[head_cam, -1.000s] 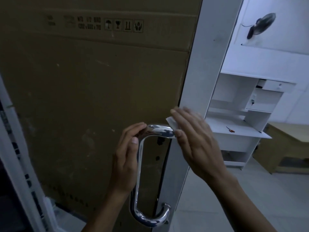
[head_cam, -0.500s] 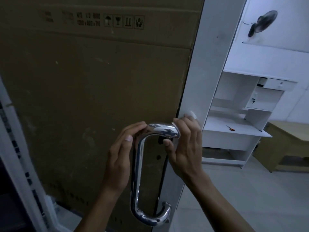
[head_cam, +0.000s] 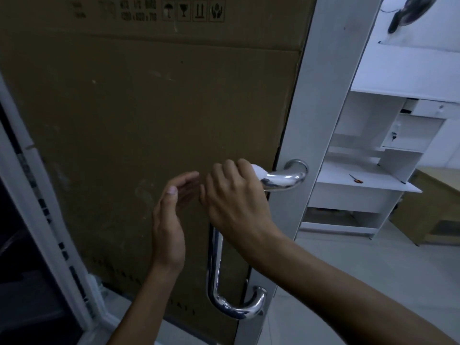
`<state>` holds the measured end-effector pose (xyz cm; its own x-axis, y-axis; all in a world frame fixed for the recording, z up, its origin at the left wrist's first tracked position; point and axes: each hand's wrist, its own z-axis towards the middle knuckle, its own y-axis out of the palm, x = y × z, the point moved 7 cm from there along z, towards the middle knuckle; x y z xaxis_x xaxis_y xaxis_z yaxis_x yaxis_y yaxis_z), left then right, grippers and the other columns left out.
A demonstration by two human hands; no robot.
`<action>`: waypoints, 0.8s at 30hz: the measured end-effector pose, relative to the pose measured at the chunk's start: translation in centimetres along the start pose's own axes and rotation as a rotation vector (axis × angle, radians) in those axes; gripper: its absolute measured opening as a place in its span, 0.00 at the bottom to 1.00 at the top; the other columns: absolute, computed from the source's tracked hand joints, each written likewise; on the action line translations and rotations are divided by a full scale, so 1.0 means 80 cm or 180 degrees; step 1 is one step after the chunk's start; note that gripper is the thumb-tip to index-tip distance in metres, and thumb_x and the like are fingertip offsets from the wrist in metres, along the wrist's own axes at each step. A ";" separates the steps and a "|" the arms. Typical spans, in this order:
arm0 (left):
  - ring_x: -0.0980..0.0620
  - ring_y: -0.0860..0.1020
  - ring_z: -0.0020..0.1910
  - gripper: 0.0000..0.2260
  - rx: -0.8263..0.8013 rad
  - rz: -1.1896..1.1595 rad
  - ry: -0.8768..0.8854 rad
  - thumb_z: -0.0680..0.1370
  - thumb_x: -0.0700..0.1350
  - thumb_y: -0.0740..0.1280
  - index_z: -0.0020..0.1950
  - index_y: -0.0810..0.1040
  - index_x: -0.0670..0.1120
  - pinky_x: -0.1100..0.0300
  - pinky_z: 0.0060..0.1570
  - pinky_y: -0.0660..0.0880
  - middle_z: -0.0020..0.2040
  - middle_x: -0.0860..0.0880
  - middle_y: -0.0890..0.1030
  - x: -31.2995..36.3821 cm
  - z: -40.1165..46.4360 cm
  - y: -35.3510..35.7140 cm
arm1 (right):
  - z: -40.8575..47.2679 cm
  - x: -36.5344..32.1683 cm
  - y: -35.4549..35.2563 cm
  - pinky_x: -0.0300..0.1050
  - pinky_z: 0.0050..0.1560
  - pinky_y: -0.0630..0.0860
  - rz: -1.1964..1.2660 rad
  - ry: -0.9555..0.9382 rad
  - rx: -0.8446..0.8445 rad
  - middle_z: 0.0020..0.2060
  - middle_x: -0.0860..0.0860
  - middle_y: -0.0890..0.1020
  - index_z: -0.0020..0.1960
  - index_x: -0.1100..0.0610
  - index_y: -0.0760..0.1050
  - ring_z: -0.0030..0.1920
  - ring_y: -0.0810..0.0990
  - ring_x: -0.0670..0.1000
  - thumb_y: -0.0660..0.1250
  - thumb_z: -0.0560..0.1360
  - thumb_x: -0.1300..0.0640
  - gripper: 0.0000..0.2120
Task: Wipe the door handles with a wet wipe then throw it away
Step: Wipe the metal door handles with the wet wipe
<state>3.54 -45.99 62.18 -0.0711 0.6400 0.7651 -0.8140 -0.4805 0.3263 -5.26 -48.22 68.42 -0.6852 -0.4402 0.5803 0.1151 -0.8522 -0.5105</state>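
Cardboard (head_cam: 139, 125) backs the glass door whose chrome handle (head_cam: 215, 265) the right hand (head_cam: 236, 197) grips through a white wipe (head_cam: 258, 170), left hand (head_cam: 171, 215) released at nine o'clock.

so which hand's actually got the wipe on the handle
The right hand: it presses the white wipe onto the top bend of the chrome door handle. The left hand hovers open, holding nothing.

Four handling pictograms on cardboard (head_cam: 149, 120)

Your view was dim and bluish; light came from the room at right; wide-angle edges bowed.
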 end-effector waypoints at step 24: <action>0.56 0.78 0.58 0.17 -0.0003 0.0603 -0.0880 0.79 0.51 0.52 0.52 0.81 0.51 0.54 0.63 0.71 0.53 0.55 0.83 -0.058 -0.055 -0.058 | -0.143 -0.117 0.113 0.48 0.77 0.48 0.1035 -0.0965 0.0402 0.60 0.53 0.81 0.59 0.55 0.80 0.68 0.73 0.52 0.64 0.78 0.53 0.13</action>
<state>5.13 -44.11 54.66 -0.0622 0.3524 0.9338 -0.8019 -0.5746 0.1634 -6.03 -48.56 51.16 -0.3598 -0.7372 0.5719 0.3889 -0.6757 -0.6263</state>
